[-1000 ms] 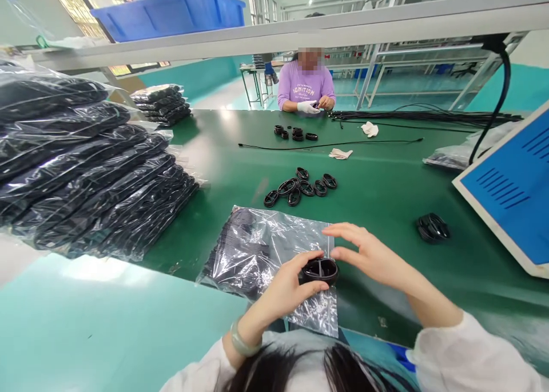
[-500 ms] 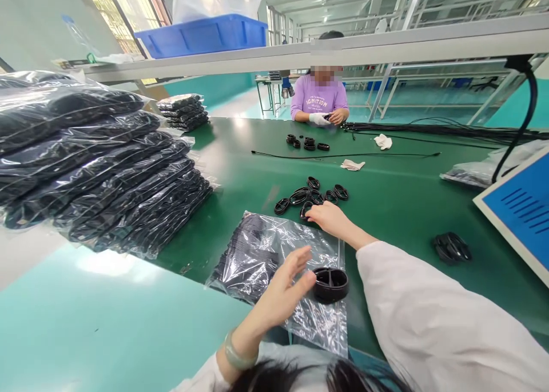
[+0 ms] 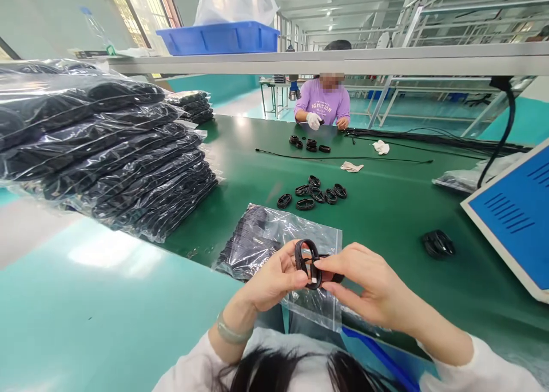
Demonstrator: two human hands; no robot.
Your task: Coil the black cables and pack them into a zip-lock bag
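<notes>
My left hand is closed around one side of a black coiled cable, held tilted above the plastic bag. Thumb and fingertips of my right hand pinch the coil's other side. A small white piece shows inside the loop. Another black part lies behind my right fingers, mostly hidden; I cannot tell if it belongs to the same coil. Beneath my hands lies a clear zip bag with many black coils packed in its left side. Farther out on the green table, several loose coiled cables lie in a cluster.
Stacked filled bags rise at left. At right are a blue machine and a dark coil bundle. A straight cable and cloth scraps lie farther back. A co-worker sits opposite, below a shelf.
My right hand has come back from the cluster, where a coil now lies flat. Both hands have met on a coiled cable over the bag. The co-worker's hands have moved apart.
</notes>
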